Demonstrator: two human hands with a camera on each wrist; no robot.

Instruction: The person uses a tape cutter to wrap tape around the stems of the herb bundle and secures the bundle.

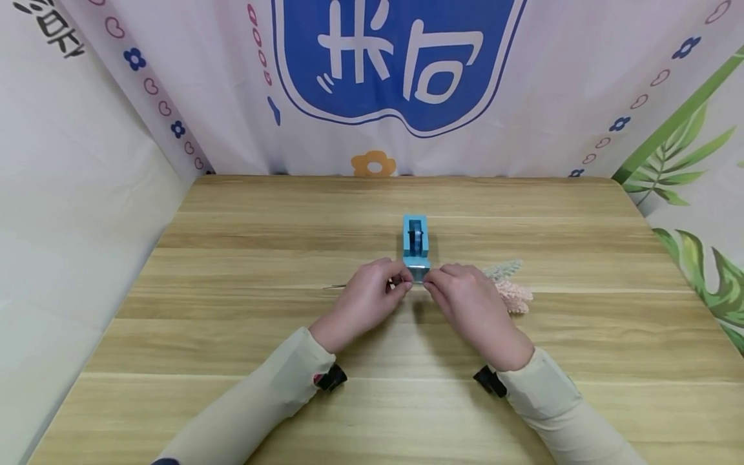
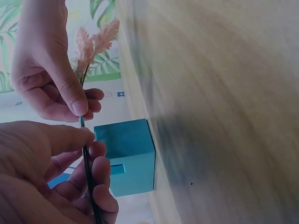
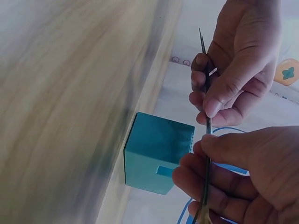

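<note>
My left hand [image 1: 374, 287] and right hand [image 1: 471, 303] pinch the same thin dark flower stems [image 3: 207, 175] between thumbs and fingers, thumb tips close together. Fluffy pink flower heads [image 1: 514, 297] and a pale green sprig [image 1: 502, 270] stick out past the right hand. The bare stem ends [image 3: 202, 39] reach out beyond the left hand. A short pale, shiny stretch of stem shows between the two thumbs in the right wrist view. Just beyond the fingertips stands a blue tape dispenser [image 1: 415, 262] with a tape roll [image 1: 415, 239] in it.
The wooden table [image 1: 261, 219] lies under both arms, its far edge against a printed white curtain [image 1: 232, 129]. A black wrist camera [image 1: 331, 378] sits at the left cuff and another black camera [image 1: 490, 381] at the right cuff.
</note>
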